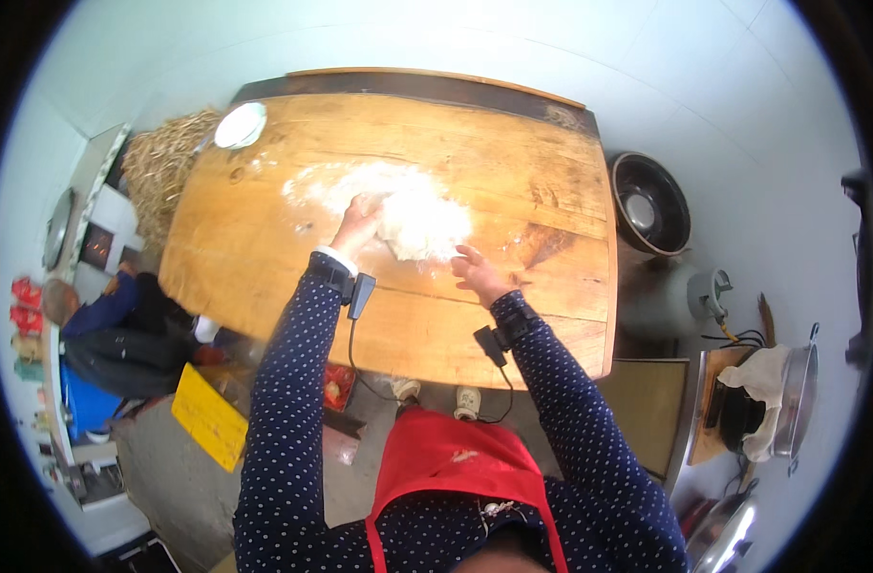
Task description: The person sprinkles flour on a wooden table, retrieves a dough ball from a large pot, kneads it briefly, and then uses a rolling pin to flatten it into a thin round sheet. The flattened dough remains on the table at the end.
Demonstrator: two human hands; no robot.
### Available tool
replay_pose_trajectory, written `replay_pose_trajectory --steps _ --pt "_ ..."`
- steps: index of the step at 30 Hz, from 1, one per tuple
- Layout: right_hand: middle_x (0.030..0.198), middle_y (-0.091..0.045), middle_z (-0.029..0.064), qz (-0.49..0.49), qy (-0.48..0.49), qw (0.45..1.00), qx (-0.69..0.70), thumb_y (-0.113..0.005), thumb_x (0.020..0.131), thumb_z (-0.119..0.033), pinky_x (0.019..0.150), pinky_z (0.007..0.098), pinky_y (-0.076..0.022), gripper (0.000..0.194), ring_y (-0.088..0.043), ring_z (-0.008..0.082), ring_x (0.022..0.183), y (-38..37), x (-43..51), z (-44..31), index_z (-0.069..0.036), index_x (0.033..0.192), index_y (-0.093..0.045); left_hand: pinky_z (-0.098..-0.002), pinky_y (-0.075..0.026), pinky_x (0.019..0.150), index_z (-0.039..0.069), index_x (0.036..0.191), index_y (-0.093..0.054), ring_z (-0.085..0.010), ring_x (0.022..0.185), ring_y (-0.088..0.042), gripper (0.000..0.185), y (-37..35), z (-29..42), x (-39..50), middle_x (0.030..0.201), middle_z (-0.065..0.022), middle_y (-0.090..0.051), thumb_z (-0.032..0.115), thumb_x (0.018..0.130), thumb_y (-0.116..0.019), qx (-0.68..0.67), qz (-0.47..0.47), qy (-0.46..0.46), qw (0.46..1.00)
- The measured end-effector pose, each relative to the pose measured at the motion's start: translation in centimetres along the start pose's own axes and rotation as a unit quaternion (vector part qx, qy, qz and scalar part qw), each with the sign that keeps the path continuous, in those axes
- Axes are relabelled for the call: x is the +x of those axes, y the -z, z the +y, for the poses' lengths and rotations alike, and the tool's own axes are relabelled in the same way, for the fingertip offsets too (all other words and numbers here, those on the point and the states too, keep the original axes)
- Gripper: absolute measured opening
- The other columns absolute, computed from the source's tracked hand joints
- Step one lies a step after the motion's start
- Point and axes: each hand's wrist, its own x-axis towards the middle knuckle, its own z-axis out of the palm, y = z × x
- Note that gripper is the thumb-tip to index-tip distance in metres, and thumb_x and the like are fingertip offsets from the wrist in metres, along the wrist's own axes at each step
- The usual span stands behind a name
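Note:
A pale mass of dough (408, 247), partly washed out by glare, lies amid white flour (336, 179) on the wooden table (257, 236). My left hand (361, 218) is at the dough's left side, its fingers bent against the edge; the glare hides where the fingertips end. To the right and slightly nearer me is my right hand (476, 272), apart from the dough, fingers spread and slightly curled, holding nothing. At the table's far left corner stands a white bowl (240, 126).
Straw (164, 172) is heaped beyond the table's left edge, near a stove with fire (97, 246). A person (121, 336) sits at left. Right of the table are a dark basin (651, 204) and a gas cylinder (666, 297). A yellow board (209, 417) lies lower left.

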Motion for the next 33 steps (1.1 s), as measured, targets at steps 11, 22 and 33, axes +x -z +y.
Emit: replay_pose_trajectory --steps 11,22,33 --pt "0.148 -0.048 0.0137 0.058 0.092 0.795 -0.597 -0.053 0.091 -0.03 0.104 0.0507 -0.0444 0.056 -0.042 0.0301 0.138 -1.3 1.8 1.3 -0.01 0.143 -0.046 -0.0375 -0.05 0.099 -0.001 0.147 -0.037 -0.0274 0.119 -0.059 0.093 -5.0 -6.9 9.3 0.13 -0.0202 -0.06 0.028 0.073 -0.087 0.242 -0.09 0.053 0.965" --pt "0.159 -0.033 0.0123 -0.001 0.12 0.749 -0.652 -0.052 0.088 -0.03 0.114 0.0586 -0.0312 0.068 -0.025 0.0294 0.149 -0.8 3.2 3.2 -0.009 0.15 -0.038 -0.0387 -0.061 0.073 -0.006 0.129 -0.045 -0.0301 0.099 -0.069 0.061 -4.7 -7.3 0.1 0.116 -0.0212 -0.063 0.013 0.08 -0.077 -0.014 0.067 0.156 0.985" --pt "0.139 -0.052 0.0212 -0.007 0.204 0.708 -0.676 -0.054 0.087 -0.027 0.1 0.0452 -0.0483 0.049 -0.047 0.0338 0.131 0.0 3.8 2.8 -0.003 0.129 -0.055 -0.0409 -0.038 0.112 -0.004 0.155 -0.013 -0.0404 0.135 -0.046 0.106 -0.9 -9.7 -1.7 0.149 -0.0297 -0.04 0.046 0.083 -0.074 0.127 0.07 0.18 0.973"
